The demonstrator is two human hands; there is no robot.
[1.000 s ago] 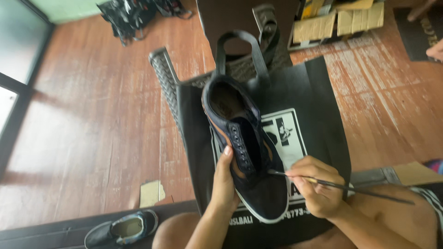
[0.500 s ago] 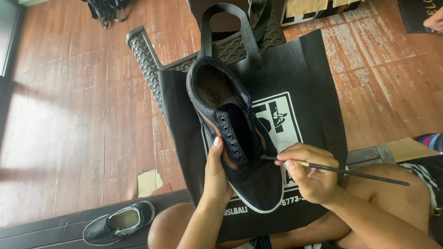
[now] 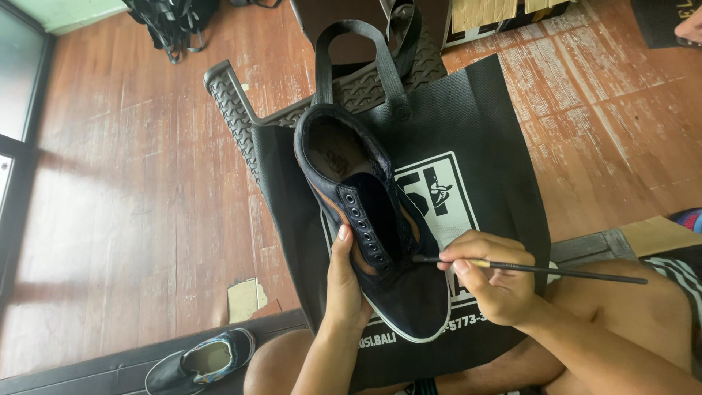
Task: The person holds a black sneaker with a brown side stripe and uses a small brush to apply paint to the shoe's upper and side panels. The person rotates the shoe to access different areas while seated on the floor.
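Black lace-less shoe lying toe-toward-the-body on the black tote bag, itself spread over the lap and a dark patterned plastic stool beyond the shoe's heel; left hand cupped under and against the shoe's left flank, thumb pressed up beside the eyelet row, fingers hidden beneath; right hand pinched shut on a thin black paintbrush, thumb and forefinger close to the ferrule, long handle trailing away to the right of the shoe; brush tip touching or all but touching the right edge of the tongue opening, near the vamp; hands well apart, one either side of the shoe.

Probably touching up colour along that edge; best done with short, light strokes running along the seam rather than across it; keep the pinch low on the brush for control; rest the heel of the right hand on the thigh or the toe cap to steady the tip; hold the left-hand grip firm so the shoe does not roll; tilt the shoe toward the brush instead of twisting the wrist; mind the orange side stripe and the white sole edge; keep the bag under any drips.

Second shoe on the wooden floor, well left of the held shoe and nearer the body.
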